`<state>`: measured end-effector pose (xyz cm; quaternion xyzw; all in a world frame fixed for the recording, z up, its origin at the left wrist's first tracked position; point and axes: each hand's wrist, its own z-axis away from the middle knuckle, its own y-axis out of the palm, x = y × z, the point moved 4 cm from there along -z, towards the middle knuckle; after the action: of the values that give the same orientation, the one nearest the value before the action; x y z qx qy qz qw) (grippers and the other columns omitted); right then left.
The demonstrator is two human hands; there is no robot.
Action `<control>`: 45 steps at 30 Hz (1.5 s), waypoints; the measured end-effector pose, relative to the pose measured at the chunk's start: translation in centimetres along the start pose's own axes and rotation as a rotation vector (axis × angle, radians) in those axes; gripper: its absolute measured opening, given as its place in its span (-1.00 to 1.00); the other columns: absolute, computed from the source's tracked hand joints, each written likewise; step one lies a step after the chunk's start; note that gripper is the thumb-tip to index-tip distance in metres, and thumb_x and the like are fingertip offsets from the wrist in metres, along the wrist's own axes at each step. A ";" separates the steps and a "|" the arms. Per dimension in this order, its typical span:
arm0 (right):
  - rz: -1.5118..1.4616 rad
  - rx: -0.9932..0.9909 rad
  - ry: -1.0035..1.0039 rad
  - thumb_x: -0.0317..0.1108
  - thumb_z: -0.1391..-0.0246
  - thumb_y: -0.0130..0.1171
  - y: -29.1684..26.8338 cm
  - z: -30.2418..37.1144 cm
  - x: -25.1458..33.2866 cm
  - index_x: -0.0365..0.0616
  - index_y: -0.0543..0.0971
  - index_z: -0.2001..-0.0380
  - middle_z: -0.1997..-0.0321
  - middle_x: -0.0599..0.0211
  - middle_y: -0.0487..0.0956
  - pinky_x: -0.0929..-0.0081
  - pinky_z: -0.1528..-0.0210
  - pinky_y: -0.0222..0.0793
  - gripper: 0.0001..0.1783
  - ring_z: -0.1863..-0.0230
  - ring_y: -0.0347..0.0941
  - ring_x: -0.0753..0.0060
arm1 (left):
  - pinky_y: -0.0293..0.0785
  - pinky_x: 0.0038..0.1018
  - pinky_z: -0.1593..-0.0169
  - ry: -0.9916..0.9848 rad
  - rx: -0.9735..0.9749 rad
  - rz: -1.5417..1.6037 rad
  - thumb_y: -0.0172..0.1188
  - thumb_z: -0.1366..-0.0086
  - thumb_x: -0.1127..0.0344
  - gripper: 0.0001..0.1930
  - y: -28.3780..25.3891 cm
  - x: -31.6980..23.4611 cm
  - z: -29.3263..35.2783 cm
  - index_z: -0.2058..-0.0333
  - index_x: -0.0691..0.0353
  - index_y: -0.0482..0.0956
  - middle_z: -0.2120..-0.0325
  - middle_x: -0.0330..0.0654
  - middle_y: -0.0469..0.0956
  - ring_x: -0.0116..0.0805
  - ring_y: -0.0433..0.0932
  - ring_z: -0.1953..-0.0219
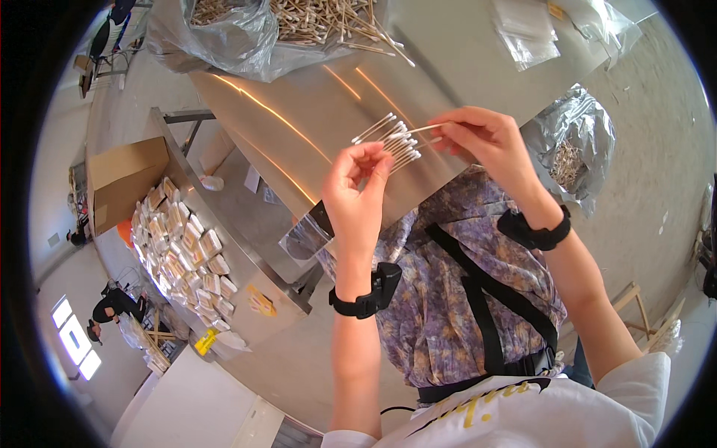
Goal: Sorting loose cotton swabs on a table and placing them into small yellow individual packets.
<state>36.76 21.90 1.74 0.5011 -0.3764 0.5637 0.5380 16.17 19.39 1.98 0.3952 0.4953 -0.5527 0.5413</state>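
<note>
Just above the near part of a shiny metal table (276, 123), my left hand (357, 179) is closed on a small fanned bunch of cotton swabs (405, 148), their white tips pointing up and to the right. To the right of it, my right hand (485, 138) pinches the wooden stick of a swab (432, 128) between thumb and fingers. That stick reaches across to the bunch, and a second one shows just below it. At the far side of the table lies a heap of loose swabs (321, 21) on a clear plastic bag (224, 41).
Flat clear bags (523, 33) lie at the table's far right. A silvery bag (579, 138) with swabs hangs low beside the right edge. On the left, another table carries many small packs (187, 246) and a cardboard box (127, 183). A person (119, 305) is at the far left.
</note>
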 end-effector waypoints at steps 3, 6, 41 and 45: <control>0.092 -0.053 0.048 -0.44 -0.29 0.15 -3.8 1.9 0.3 -0.29 0.67 0.09 0.22 0.29 0.69 0.61 0.15 0.53 -0.78 0.21 0.61 0.57 | 0.54 -0.60 0.06 0.011 -0.089 0.036 0.30 -0.28 0.55 -0.80 -1.9 1.1 0.2 0.12 0.37 0.58 0.28 -0.21 0.65 -0.53 0.60 0.22; 0.223 -0.247 0.042 -0.46 -0.29 0.14 -10.5 5.0 0.3 -0.33 0.66 0.08 0.23 0.30 0.69 0.59 0.14 0.52 -0.78 0.22 0.59 0.58 | 0.54 -0.59 0.05 0.052 -0.255 0.052 0.29 -0.28 0.56 -0.80 -4.5 2.0 -1.5 0.11 0.39 0.58 0.27 -0.20 0.65 -0.51 0.61 0.22; -0.457 -0.122 -0.197 -0.07 -0.48 -0.15 7.0 -4.1 -6.5 -0.29 0.36 -0.27 -0.29 0.14 0.44 0.39 -0.40 0.13 -0.46 -0.39 0.26 0.31 | -0.10 -0.21 -0.50 0.138 -0.345 0.430 -0.22 -0.55 -0.07 -0.28 2.0 4.0 -0.2 -0.43 0.36 -0.09 -0.44 0.09 0.04 -0.08 0.03 -0.47; -0.067 -0.214 -0.323 -0.23 -0.46 -0.09 3.9 -3.7 -5.0 -0.26 0.42 -0.22 -0.24 0.15 0.49 0.40 -0.32 0.26 -0.58 -0.31 0.37 0.30 | -0.08 -0.10 -0.48 0.272 -0.328 -0.091 -0.09 -0.51 -0.07 -0.24 1.4 3.3 0.6 -0.43 0.37 -0.06 -0.45 0.14 -0.01 0.04 -0.05 -0.50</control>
<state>31.92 23.75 -3.44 0.5373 -0.4986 0.4145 0.5393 17.32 18.19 -1.26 0.3498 0.6644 -0.4301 0.5012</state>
